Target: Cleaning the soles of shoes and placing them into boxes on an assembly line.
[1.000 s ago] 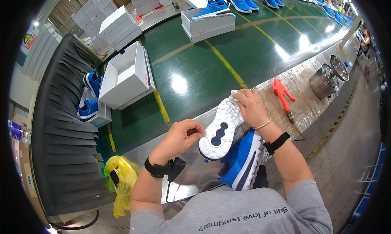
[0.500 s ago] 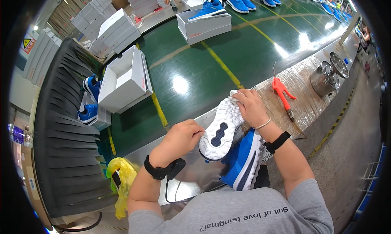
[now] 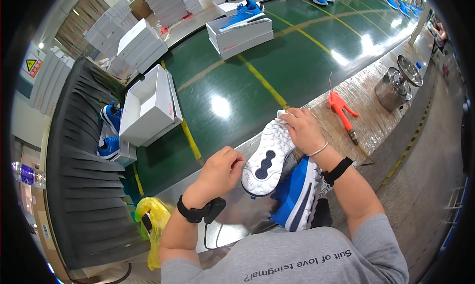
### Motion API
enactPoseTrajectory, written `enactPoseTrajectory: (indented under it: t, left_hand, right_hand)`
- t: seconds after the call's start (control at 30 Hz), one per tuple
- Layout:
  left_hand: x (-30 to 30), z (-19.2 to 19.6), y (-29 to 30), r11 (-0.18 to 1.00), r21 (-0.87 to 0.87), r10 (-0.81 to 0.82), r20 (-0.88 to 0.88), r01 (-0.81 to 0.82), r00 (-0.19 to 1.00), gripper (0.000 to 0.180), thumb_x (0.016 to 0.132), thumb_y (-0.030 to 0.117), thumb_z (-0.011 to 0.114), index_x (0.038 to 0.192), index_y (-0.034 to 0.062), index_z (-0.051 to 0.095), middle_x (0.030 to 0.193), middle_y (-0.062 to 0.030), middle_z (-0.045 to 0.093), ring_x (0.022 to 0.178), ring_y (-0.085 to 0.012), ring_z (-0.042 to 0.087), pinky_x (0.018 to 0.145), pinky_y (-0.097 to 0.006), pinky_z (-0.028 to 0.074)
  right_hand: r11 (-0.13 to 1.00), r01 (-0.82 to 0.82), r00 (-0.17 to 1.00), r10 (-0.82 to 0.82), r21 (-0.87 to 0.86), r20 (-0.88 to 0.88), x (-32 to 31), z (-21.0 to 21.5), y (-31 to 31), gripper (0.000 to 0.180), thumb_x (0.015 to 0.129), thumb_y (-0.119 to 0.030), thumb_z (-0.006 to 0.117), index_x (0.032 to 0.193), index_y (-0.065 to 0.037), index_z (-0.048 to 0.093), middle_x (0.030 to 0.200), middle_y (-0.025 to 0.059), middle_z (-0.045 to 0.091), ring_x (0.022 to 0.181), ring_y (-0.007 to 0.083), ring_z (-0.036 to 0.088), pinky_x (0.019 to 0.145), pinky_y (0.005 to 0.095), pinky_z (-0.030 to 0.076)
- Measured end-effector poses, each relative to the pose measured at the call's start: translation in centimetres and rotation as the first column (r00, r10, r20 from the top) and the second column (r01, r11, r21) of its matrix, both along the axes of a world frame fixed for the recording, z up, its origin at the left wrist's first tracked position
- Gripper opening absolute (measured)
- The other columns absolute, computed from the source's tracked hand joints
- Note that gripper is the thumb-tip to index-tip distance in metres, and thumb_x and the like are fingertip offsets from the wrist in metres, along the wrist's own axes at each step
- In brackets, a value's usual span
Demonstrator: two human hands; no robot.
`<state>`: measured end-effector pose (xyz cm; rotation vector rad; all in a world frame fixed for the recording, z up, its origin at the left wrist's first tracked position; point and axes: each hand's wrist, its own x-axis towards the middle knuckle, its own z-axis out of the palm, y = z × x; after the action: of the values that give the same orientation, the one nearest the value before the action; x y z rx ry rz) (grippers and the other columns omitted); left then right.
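A blue sneaker with its white, dark-centred sole (image 3: 269,155) turned up is tilted over the bench edge. My right hand (image 3: 303,131) is closed round its far end, with a white crumpled scrap (image 3: 282,114), paper or cloth, at the fingertips. My left hand (image 3: 220,171) is closed, thumb against curled fingers, just left of the sole and apart from it. Whether it pinches something small is hidden. A second blue sneaker (image 3: 294,192) lies on its side below the first, by my right wrist.
A red air blow gun (image 3: 340,108) and a metal pot (image 3: 393,90) are on the wrapped bench to the right. Beyond runs a green conveyor (image 3: 217,88) with an open white shoebox (image 3: 151,106) and another box topped by a sneaker (image 3: 242,17). A yellow bag (image 3: 157,224) hangs at left.
My left hand has drawn slightly left, off the sole's edge. The right hand keeps its hold. The boxes and sneakers on the conveyor have shifted slightly left in the picture.
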<state>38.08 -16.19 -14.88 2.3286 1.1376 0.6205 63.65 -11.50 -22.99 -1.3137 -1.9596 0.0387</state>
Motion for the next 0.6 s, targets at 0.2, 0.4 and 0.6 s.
enactPoseTrajectory:
  t: [0.2, 0.4, 0.6]
  left_hand:
    - [0.0, 0.4, 0.7, 0.991, -0.137, 0.006, 0.037, -0.001, 0.999, 0.010, 0.080, 0.004, 0.060, 0.089, 0.0003, 0.061, 0.082, -0.0101, 0.059, 0.070, -0.0195, 0.058, 0.062, -0.029, 0.047]
    - [0.9, 0.7, 1.0, 0.980, -0.193, -0.052, 0.024, 0.056, 0.998, 0.011, 0.080, 0.005, 0.060, 0.088, 0.0010, 0.066, 0.082, -0.0106, 0.061, 0.070, -0.0205, 0.059, 0.062, -0.029, 0.048]
    - [1.1, 0.8, 1.2, 0.993, -0.074, -0.101, -0.079, 0.095, 0.992, 0.010, 0.079, 0.005, 0.061, 0.087, 0.0007, 0.065, 0.081, -0.0123, 0.060, 0.070, -0.0253, 0.060, 0.061, -0.030, 0.048]
  right_hand:
    - [1.000, 0.000, 1.000, 0.000, -0.008, 0.002, 0.2, -0.2, 0.1, 0.025, 0.072, -0.004, 0.063, 0.096, -0.012, 0.063, 0.101, 0.0062, 0.058, 0.091, 0.0276, 0.053, 0.081, 0.0379, 0.046]
    - [1.000, 0.006, 1.000, -0.006, -0.017, -0.007, 0.3, -0.3, 0.2, 0.025, 0.072, -0.005, 0.063, 0.096, -0.012, 0.063, 0.102, 0.0055, 0.058, 0.092, 0.0274, 0.053, 0.081, 0.0378, 0.046]
    - [1.000, 0.013, 1.000, -0.013, -0.009, 0.002, 0.3, -0.3, 0.2, 0.025, 0.072, -0.005, 0.062, 0.096, -0.011, 0.063, 0.101, 0.0058, 0.058, 0.092, 0.0273, 0.053, 0.081, 0.0375, 0.046]
